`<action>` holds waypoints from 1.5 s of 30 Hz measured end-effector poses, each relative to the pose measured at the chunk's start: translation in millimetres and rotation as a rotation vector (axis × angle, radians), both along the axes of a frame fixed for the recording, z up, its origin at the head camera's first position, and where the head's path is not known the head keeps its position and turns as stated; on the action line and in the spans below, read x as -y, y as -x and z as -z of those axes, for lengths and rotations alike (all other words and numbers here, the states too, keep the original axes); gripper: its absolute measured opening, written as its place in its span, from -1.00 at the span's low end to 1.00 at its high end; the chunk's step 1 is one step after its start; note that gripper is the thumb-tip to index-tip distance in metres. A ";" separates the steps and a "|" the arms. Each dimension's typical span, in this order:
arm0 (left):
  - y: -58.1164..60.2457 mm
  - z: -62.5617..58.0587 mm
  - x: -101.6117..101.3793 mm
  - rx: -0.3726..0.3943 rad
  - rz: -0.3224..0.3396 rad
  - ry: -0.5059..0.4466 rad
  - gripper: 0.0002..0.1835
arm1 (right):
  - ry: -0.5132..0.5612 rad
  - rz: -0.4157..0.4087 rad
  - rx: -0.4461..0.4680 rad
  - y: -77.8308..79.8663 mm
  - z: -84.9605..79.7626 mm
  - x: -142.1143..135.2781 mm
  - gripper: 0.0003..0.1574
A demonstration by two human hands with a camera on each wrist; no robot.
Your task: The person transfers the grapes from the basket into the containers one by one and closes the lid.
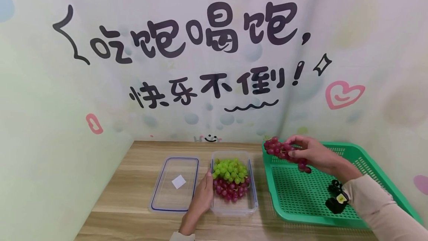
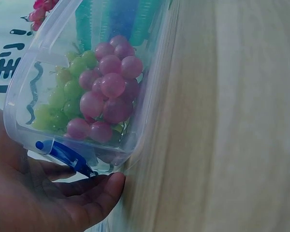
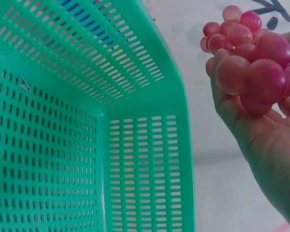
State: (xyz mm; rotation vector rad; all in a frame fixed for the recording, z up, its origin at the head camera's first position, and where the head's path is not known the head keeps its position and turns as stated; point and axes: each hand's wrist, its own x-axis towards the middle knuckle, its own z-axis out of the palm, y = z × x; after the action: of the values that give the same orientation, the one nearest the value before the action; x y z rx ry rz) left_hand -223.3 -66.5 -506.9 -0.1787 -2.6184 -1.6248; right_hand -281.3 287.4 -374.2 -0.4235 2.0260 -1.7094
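A bunch of red grapes point(image 1: 282, 150) is pinched by my right hand point(image 1: 315, 155) above the back left part of a green basket point(image 1: 279, 205). The right wrist view shows the grapes point(image 3: 258, 67) lying along the fingers, outside the basket's rim. My left hand point(image 1: 201, 198) rests against the left side of a clear plastic box point(image 1: 245, 206), its fingers point(image 2: 99, 203) beside a blue latch point(image 2: 67, 157). Inside the box, green grapes point(image 1: 230, 170) lie at the back and red grapes point(image 1: 231, 192) in front of them.
A clear lid point(image 1: 164, 192) with a blue seal and a white square label point(image 1: 178, 182) lies left of the box on the wooden table point(image 1: 113, 196). A printed cloth point(image 1: 214, 122) hangs behind the table. The green basket stands at the right.
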 end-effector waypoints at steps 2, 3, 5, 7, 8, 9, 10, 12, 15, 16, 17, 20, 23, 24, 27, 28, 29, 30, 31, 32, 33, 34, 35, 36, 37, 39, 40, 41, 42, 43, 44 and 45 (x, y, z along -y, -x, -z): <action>0.3 0.4 0.2 0.001 0.008 0.000 -0.37 | 0.013 -0.020 -0.003 0.4 0.3 3.6 -0.56; 0.6 0.8 0.3 0.000 0.013 -0.001 -0.37 | 0.018 -0.030 -0.007 0.6 0.3 5.4 -0.56; 1.3 1.5 0.4 -0.001 0.023 -0.002 -0.37 | 0.029 -0.044 -0.011 0.9 0.4 9.1 -0.57; 1.7 1.8 0.6 -0.002 0.027 -0.002 -0.37 | 0.032 -0.053 -0.012 1.3 0.6 13.1 -0.57; 1.8 1.8 0.6 -0.002 0.029 -0.003 -0.37 | 0.030 -0.054 -0.012 1.5 0.8 15.2 -0.57; 2.0 1.8 0.7 -0.002 0.029 -0.003 -0.37 | 0.027 -0.055 -0.012 1.5 0.8 17.5 -0.57; 2.0 1.7 0.8 -0.003 0.029 -0.004 -0.37 | 0.024 -0.057 -0.011 1.5 1.0 19.9 -0.56; 2.0 1.6 0.9 -0.005 0.029 -0.004 -0.37 | 0.016 -0.066 -0.015 1.2 1.7 24.5 -0.56; 2.1 2.1 0.8 -0.008 0.029 -0.007 -0.38 | 0.007 -0.078 -0.019 0.7 3.2 31.2 -0.55; 1.9 2.4 0.9 -0.010 0.029 -0.008 -0.38 | 0.004 -0.080 -0.014 0.6 4.0 33.4 -0.55; 1.6 2.6 0.8 -0.008 0.029 -0.011 -0.38 | 0.002 -0.081 -0.012 0.7 4.9 35.6 -0.55; 1.0 2.9 0.6 -0.007 0.026 -0.014 -0.39 | -0.004 -0.087 -0.001 0.8 7.3 41.7 -0.55; 0.6 2.8 0.3 -0.008 0.021 -0.012 -0.40 | 0.003 -0.111 0.009 1.2 9.0 47.0 -0.55; 0.6 2.7 0.3 -0.012 0.018 -0.011 -0.40 | 0.008 -0.124 0.011 1.2 9.4 48.7 -0.55; 0.7 2.1 0.5 -0.013 0.014 -0.001 -0.41 | 0.027 -0.161 0.023 1.4 10.3 53.9 -0.55; 0.8 2.2 0.6 -0.019 0.016 0.000 -0.41 | 0.031 -0.173 0.026 1.4 10.7 55.6 -0.55; 1.0 1.9 0.8 -0.017 0.016 0.002 -0.42 | 0.033 -0.184 0.026 1.5 11.3 57.5 -0.55; 1.1 1.7 1.1 -0.019 0.018 0.001 -0.42 | 0.036 -0.195 0.027 1.7 11.9 59.4 -0.55; 1.2 1.8 1.2 -0.019 0.020 0.003 -0.42 | 0.036 -0.201 0.026 1.7 12.5 61.2 -0.56; 1.3 1.7 1.3 -0.022 0.022 0.002 -0.42 | 0.034 -0.207 0.027 1.6 13.1 62.9 -0.56; 1.3 1.5 1.4 -0.023 0.024 0.000 -0.42 | 0.029 -0.210 0.026 1.7 13.8 64.6 -0.56; 1.4 1.5 1.6 -0.024 0.027 -0.002 -0.41 | 0.024 -0.210 0.025 1.6 14.3 66.3 -0.56; 1.5 1.5 1.7 -0.023 0.026 -0.002 -0.41 | 0.017 -0.214 0.020 1.7 14.9 67.8 -0.57; 1.6 1.7 1.9 -0.022 0.028 -0.004 -0.41 | 0.013 -0.216 0.013 1.8 15.5 69.4 -0.57; 1.8 1.9 2.0 -0.022 0.029 -0.004 -0.40 | 0.010 -0.219 0.005 2.0 15.9 70.9 -0.57; 2.0 2.2 2.1 -0.021 0.034 -0.006 -0.39 | -0.003 -0.226 -0.009 2.1 16.9 74.2 -0.57; 2.1 2.7 2.1 -0.022 0.034 -0.005 -0.39 | -0.008 -0.230 -0.014 2.1 17.4 76.0 -0.57; 2.3 2.9 2.1 -0.023 0.033 -0.004 -0.39 | -0.012 -0.236 -0.018 2.0 17.9 77.9 -0.57; 2.3 3.0 2.1 -0.022 0.035 -0.005 -0.39 | -0.014 -0.237 -0.018 1.9 18.4 79.9 -0.57; 2.2 2.7 2.0 -0.023 0.035 -0.007 -0.39 | -0.023 -0.240 -0.022 1.7 19.0 82.0 -0.56; 2.1 2.7 1.8 -0.025 0.034 -0.009 -0.39 | -0.030 -0.242 -0.018 1.2 19.6 84.0 -0.56; 2.0 2.8 1.6 -0.023 0.035 -0.010 -0.40 | -0.034 -0.244 -0.014 1.0 20.5 86.1 -0.56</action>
State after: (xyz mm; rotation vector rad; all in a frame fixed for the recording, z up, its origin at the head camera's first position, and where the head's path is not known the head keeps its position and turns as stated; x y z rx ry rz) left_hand -225.3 -68.1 -509.7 -0.2426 -2.6040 -1.6358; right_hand -282.3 201.3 -394.6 -0.6441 1.9217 -1.5260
